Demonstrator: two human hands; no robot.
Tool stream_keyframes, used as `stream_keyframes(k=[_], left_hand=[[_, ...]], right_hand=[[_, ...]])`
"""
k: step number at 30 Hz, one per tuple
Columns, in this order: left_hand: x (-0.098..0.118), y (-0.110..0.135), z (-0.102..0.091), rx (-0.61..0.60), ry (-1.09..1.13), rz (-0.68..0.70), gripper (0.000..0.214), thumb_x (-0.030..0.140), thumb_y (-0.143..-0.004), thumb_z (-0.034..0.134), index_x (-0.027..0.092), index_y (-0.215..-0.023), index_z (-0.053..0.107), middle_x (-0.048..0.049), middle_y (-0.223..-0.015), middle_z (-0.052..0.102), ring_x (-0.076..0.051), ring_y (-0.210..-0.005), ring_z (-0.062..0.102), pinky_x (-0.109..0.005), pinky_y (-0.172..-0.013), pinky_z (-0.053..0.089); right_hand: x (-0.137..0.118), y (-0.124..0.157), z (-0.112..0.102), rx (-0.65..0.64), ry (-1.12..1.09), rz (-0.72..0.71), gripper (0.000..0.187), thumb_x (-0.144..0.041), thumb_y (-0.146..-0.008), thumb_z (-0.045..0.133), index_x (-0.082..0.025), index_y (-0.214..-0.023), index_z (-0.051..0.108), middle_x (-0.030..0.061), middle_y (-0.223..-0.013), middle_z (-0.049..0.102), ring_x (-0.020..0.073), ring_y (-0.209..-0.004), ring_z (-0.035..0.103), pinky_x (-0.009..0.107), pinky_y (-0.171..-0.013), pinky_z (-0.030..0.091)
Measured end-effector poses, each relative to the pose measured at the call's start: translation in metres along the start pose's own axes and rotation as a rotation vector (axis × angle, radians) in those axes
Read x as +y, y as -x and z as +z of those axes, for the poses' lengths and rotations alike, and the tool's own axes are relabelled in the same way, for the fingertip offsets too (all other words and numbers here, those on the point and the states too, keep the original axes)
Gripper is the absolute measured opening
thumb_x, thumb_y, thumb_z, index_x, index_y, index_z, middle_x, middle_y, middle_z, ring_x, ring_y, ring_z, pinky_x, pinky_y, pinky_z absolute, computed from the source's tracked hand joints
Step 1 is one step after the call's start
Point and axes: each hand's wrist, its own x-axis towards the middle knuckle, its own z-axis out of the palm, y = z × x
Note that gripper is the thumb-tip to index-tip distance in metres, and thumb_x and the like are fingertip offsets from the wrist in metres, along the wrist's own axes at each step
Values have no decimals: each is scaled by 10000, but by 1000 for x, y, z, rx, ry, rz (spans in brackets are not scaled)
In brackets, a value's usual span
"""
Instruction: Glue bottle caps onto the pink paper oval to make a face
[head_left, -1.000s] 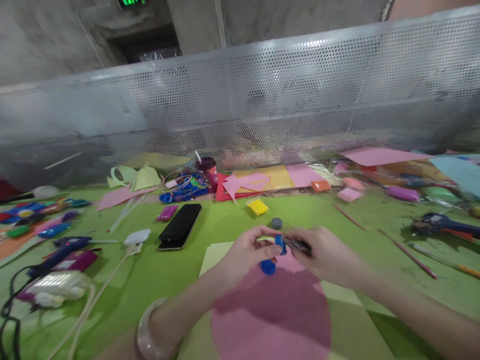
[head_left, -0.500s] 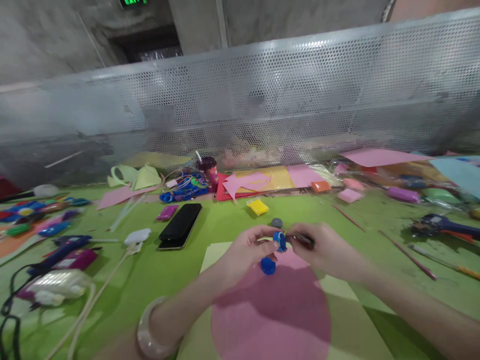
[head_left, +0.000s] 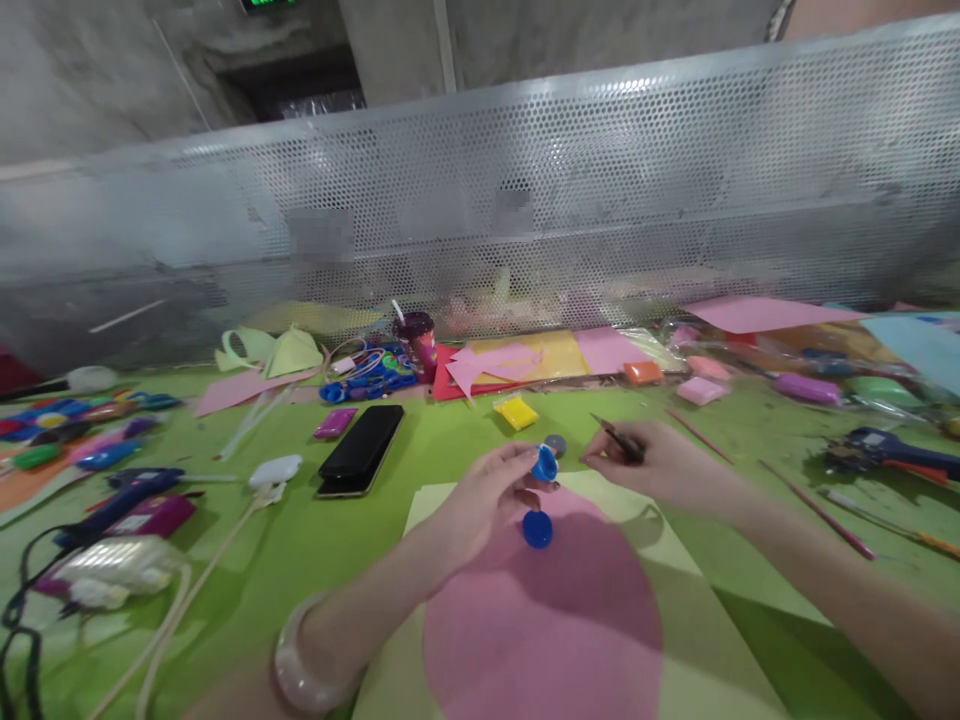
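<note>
My left hand [head_left: 491, 500] pinches a small blue bottle cap [head_left: 545, 463], its open, lighter inside turned partly towards me. Below it, a flat blue disc [head_left: 537, 529] lies on a pink paper circle [head_left: 547, 640]. My right hand [head_left: 652, 460] is closed on a slim dark tool [head_left: 621, 440] with a pointed metal tip aimed up and to the left; whether it is small scissors or a blade I cannot tell. A gap separates this hand from the cap. Between and beyond both hands sits a small grey disc [head_left: 555, 444].
Pale yellow paper [head_left: 705, 640] lies under the circle. A black phone [head_left: 361, 450] and glue gun [head_left: 127, 495] are on the left. Behind stand a drink cup [head_left: 416, 345] and a yellow clay packet [head_left: 516, 413]. Brushes and another glue gun [head_left: 892, 455] lie right.
My right hand has moved right, away from the blue cap, with its dark tool. My left hand has shifted the cap slightly up and left, and its opening shows more.
</note>
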Motion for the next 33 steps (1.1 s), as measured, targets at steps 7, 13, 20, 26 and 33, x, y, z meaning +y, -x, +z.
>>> stream_keyframes(k=[7, 13, 20, 26, 33], left_hand=[[0, -1, -2, -32, 39, -33, 306, 336, -654, 779, 126, -829, 640, -37, -743, 634, -112, -657, 593, -217, -599, 413], [-5, 0, -4, -130, 17, -23, 280, 341, -728, 728, 141, -895, 626, -43, -774, 638, -113, -639, 600, -222, -578, 417], [-7, 1, -5, -226, -86, -48, 311, 415, -759, 681, 136, -850, 579, -63, -766, 657, -137, -668, 627, -252, -617, 449], [-7, 0, -3, -212, -167, -76, 373, 482, -732, 678, 146, -843, 558, -35, -678, 647, -136, -597, 617, -273, -610, 447], [-7, 1, -4, -220, -207, -82, 366, 493, -748, 655, 152, -822, 546, -40, -680, 657, -127, -582, 605, -275, -617, 449]], right_hand=[[5, 4, -35, -812, -13, 105, 153, -316, -662, 709, -179, -614, 662, -38, -514, 531, 71, -458, 403, 199, -426, 271], [-4, 1, -8, -394, 13, -21, 192, -361, -788, 591, -206, -826, 697, -58, -549, 381, 75, -479, 338, 211, -445, 258], [-5, 7, 23, 103, 166, -236, 242, -320, -843, 508, -179, -938, 680, -19, -557, 577, 76, -424, 379, 211, -440, 300], [0, 10, 32, 204, 366, -401, 243, -211, -816, 466, -169, -934, 673, 32, -668, 698, 96, -469, 547, 199, -482, 377], [-3, 12, 35, 217, 375, -409, 197, -181, -795, 485, -199, -859, 670, 28, -711, 711, 118, -561, 614, 205, -528, 411]])
